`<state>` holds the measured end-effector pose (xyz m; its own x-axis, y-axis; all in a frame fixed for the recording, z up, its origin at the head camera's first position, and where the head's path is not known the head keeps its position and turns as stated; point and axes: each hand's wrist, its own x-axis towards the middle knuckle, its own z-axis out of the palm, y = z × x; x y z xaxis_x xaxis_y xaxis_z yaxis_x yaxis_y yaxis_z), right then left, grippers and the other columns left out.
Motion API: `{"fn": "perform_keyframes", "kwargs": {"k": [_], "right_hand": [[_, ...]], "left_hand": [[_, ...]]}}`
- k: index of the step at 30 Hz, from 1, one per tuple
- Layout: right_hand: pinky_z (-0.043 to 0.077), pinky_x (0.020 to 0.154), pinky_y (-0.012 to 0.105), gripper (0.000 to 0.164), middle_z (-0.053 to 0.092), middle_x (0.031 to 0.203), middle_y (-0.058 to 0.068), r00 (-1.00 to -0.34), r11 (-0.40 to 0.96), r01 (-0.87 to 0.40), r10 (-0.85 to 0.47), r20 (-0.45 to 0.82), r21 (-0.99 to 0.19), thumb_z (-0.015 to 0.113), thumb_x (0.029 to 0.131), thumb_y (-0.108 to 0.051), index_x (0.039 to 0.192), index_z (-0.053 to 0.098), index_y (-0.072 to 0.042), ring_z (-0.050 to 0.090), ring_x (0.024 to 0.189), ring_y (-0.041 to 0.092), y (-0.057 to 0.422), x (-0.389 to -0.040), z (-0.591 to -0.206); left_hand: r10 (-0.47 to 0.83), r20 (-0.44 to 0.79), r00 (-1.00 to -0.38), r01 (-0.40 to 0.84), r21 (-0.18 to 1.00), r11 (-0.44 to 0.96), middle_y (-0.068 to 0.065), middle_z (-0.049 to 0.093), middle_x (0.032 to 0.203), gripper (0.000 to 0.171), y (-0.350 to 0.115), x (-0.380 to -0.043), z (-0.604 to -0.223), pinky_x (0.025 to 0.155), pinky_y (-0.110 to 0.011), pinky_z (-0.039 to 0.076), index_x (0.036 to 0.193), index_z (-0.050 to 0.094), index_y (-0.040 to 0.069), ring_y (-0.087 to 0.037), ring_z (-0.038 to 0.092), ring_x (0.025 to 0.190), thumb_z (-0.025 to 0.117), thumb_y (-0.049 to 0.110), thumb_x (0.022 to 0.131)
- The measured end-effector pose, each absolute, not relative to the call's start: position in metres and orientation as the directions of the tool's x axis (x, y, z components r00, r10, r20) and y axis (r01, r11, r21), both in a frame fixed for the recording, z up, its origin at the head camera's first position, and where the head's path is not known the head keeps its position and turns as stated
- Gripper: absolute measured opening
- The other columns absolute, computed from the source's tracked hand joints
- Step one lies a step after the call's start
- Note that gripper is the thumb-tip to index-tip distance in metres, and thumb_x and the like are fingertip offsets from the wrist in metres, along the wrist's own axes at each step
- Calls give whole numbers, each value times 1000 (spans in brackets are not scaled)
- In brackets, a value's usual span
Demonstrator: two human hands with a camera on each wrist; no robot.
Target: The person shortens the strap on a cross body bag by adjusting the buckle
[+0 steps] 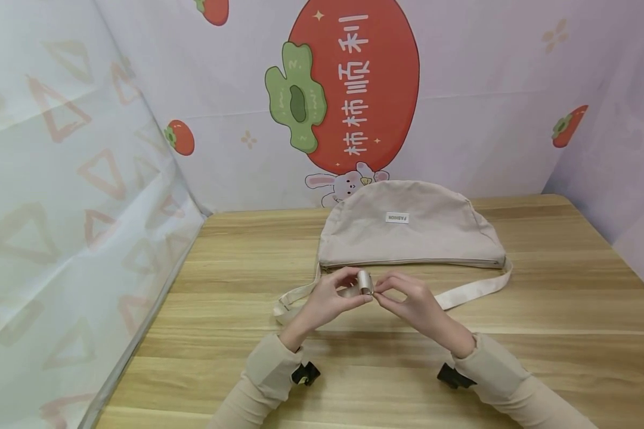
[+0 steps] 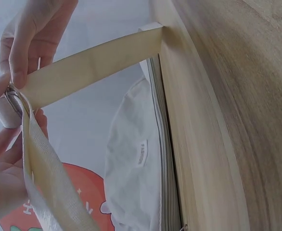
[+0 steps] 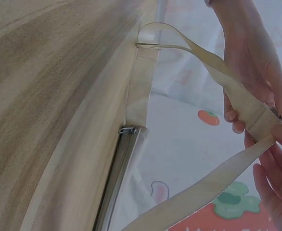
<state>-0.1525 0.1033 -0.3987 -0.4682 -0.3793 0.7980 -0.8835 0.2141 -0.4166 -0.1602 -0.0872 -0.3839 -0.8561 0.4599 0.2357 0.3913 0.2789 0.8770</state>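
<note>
A beige half-moon shoulder bag (image 1: 413, 235) lies on the table, its zipped edge facing me and its small white label upside down. Its flat strap (image 1: 474, 292) comes out from both ends and rises to my hands. My left hand (image 1: 330, 301) grips the folded strap, fingers above and thumb below, beside a small metal buckle (image 2: 13, 98). From the other side my right hand (image 1: 415, 301) pinches the strap at the buckle, with thumb and fingertips together. In the right wrist view the buckle (image 3: 276, 113) is partly hidden by fingers.
The wooden table (image 1: 220, 351) reaches out to both sides of the bag. A printed cloth backdrop (image 1: 225, 167) with persimmons hangs behind it, and another patterned sheet (image 1: 112, 196) runs along the left edge. Part of the strap loops near a metal ring (image 3: 138, 45).
</note>
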Motion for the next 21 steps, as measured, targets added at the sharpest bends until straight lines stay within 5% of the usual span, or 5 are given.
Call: {"fn": "perform_keyframes", "kwargs": {"k": [9,21], "right_hand": [[47,68,17,29,61,79,1,-495,242,-869,-412,765,-432,69,63,15,82,61,-7,58,72,12,110,-154,-401],[48,66,17,24,61,77,0,-529,302,-847,-399,748,-438,69,65,12,77,61,-7,58,71,11,118,-156,-407]], "left_hand": [[427,194,-883,322,913,251,-14,60,97,33,-88,-153,-367,76,-25,49,106,58,-2,-15,54,87,69,3,75],[405,206,-891,337,898,283,-9,62,96,35,-92,-157,-371,75,-23,48,105,60,2,-12,55,86,72,9,73]]}}
